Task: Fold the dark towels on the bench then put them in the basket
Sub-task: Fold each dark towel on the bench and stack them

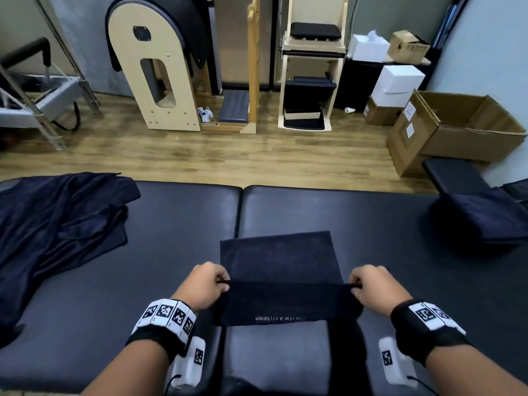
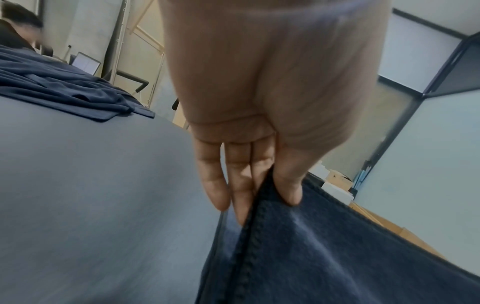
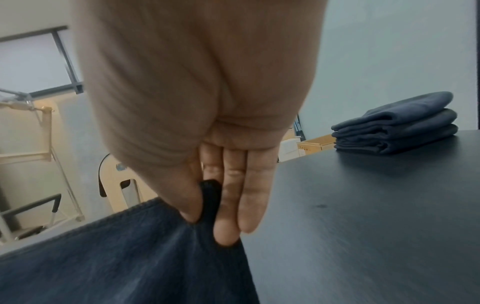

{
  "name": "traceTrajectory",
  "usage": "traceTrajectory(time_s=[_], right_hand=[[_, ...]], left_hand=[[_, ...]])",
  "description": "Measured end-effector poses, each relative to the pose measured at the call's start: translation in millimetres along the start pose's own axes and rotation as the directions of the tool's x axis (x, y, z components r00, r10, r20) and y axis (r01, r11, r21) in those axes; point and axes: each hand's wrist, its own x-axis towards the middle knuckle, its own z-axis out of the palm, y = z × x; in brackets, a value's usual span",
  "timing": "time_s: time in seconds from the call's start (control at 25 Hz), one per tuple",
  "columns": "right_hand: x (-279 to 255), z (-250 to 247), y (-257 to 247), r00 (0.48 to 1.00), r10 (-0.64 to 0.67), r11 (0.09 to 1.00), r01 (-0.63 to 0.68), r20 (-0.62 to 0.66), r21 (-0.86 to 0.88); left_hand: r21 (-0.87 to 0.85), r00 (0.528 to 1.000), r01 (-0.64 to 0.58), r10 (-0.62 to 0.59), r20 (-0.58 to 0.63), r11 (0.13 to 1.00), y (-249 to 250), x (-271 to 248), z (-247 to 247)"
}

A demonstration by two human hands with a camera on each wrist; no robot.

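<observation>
A dark navy towel point(image 1: 281, 261) lies half folded on the black padded bench point(image 1: 371, 224), its near part lifted off the bench. My left hand point(image 1: 211, 284) pinches the towel's left corner between thumb and fingers point(image 2: 265, 185). My right hand point(image 1: 368, 287) pinches the right corner point(image 3: 207, 207) the same way. The raised edge hangs taut between both hands, with pale lettering on the flap below. A heap of unfolded dark towels point(image 1: 54, 224) lies at the bench's left end. A stack of folded dark towels point(image 1: 483, 215) sits at the right end point(image 3: 394, 125). No basket is in view.
Beyond the bench is a wooden floor with wooden exercise equipment point(image 1: 154, 64), a metal frame point(image 1: 43, 98) at the left, and cardboard boxes point(image 1: 454, 130) at the right. A small dark stool point(image 1: 454, 175) stands by the bench's right end. A person point(image 2: 18, 28) sits far off.
</observation>
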Motion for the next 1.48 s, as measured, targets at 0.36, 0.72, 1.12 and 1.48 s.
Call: traceTrajectory(time_s=[0.36,0.72,1.12,1.48], right_hand=[[123.0,-41.2,-36.9,0.98,0.011,0.996,0.008,-0.199,0.093],[101.8,37.9,-54.0,0.967,-0.192,0.977,0.204,0.168,-0.061],[59.5,73.0,-84.0,0.948,-0.312,0.95,0.31,0.06,0.031],[-6.3,113.7,-71.3,0.98,-0.19,0.971,0.18,-0.052,-0.159]], left_hand=[[-0.077,0.966,0.158,-0.17,-0.193,0.985,8.4,97.3,-30.2],[0.508,0.99,0.053,-0.113,0.089,0.86,6.8,128.5,10.4],[0.5,0.962,0.059,-0.182,0.202,0.864,11.0,28.1,56.1],[0.579,0.976,-0.144,0.018,0.219,0.803,6.1,-57.5,94.4]])
